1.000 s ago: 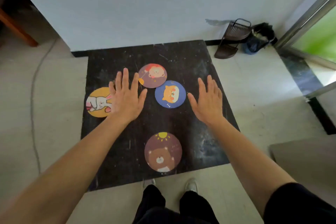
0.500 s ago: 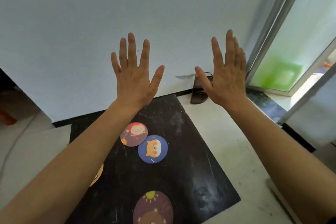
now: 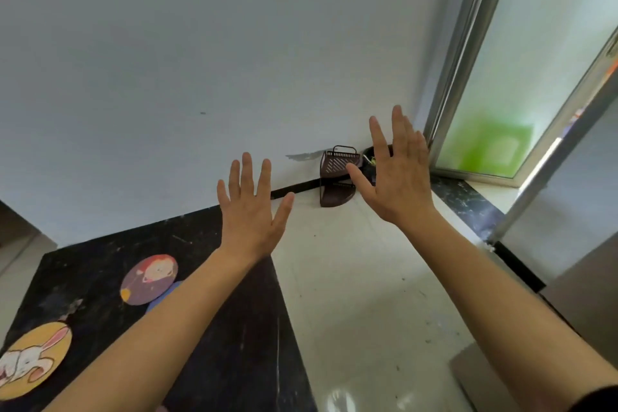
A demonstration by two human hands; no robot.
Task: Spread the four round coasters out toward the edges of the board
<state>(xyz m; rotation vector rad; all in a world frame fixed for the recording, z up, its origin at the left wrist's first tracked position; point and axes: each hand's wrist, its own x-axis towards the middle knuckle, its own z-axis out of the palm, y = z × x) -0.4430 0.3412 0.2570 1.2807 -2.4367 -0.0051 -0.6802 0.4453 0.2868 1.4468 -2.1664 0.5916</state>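
Note:
The black board (image 3: 100,261) lies on the floor at the lower left. On it I see a purple coaster with a red-haired figure (image 3: 148,279), a yellow rabbit coaster (image 3: 33,359) at the bottom left edge, and a sliver of the blue coaster (image 3: 164,298) mostly hidden behind my left forearm. The fourth coaster is out of view. My left hand (image 3: 252,211) is raised above the board's far right corner, fingers spread, holding nothing. My right hand (image 3: 398,174) is raised over the pale floor to the right of the board, also spread and empty.
A brown plastic corner rack (image 3: 337,177) stands against the white wall (image 3: 200,60) behind my right hand. A sliding glass door with a metal frame (image 3: 468,53) is at the right. Pale floor tiles (image 3: 361,294) lie to the right of the board.
The view has swung right and tilted, so the board has slid to the lower left and the bear coaster has left the frame. Both open hands sit lower in the frame than before.

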